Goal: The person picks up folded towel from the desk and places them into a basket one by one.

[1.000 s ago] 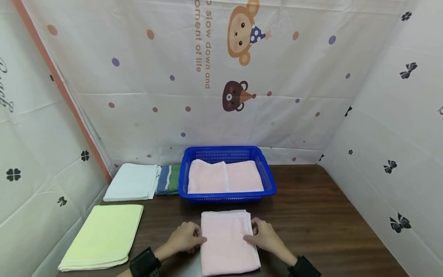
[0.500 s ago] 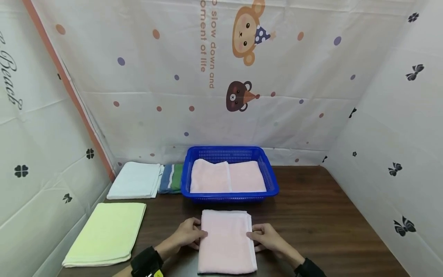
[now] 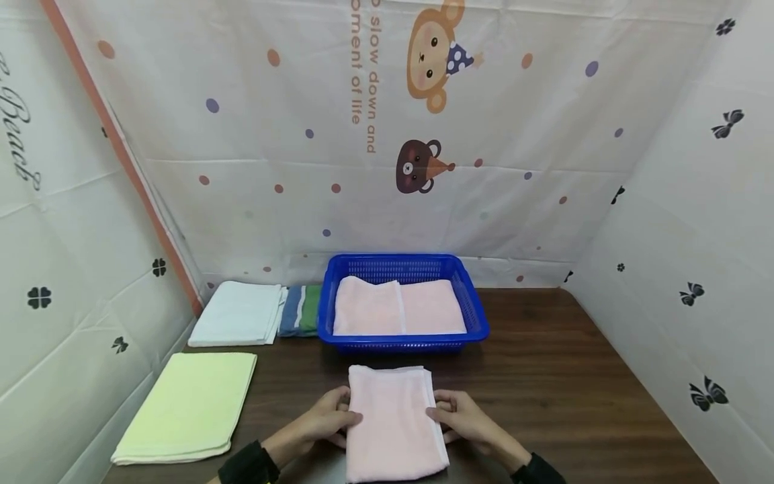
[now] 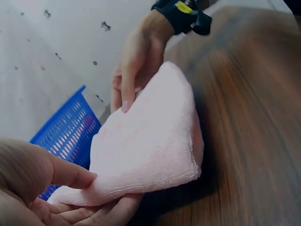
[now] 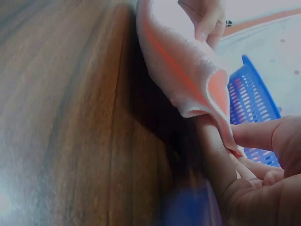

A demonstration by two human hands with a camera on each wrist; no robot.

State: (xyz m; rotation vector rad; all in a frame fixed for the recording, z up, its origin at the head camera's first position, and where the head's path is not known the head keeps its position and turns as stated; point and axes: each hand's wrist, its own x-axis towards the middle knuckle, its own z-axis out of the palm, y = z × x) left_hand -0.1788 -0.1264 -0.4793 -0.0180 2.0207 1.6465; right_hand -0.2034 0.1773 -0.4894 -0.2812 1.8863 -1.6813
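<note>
A folded pink towel (image 3: 393,423) is held between my two hands at the near side of the table. My left hand (image 3: 323,418) pinches its left edge, thumb on top and fingers beneath, which shows closely in the left wrist view. On the opposite edge my right hand (image 3: 468,418) grips the towel the same way. In the right wrist view, the towel's folded layers (image 5: 218,94) part a little beside the thumb, and a dark shadow lies on the table below them.
Beyond the towel stands a blue plastic basket (image 3: 403,344) with two folded pink towels (image 3: 369,309) inside. To its left lie a striped blue and green cloth (image 3: 300,310) and a folded white towel (image 3: 236,314). A folded yellow-green towel (image 3: 187,407) lies nearer, at the left.
The right hand's fingers have moved from beside the pink towel's edge to under it, with the thumb on top. The towel and both hands have shifted slightly, and the head view has turned a little.
</note>
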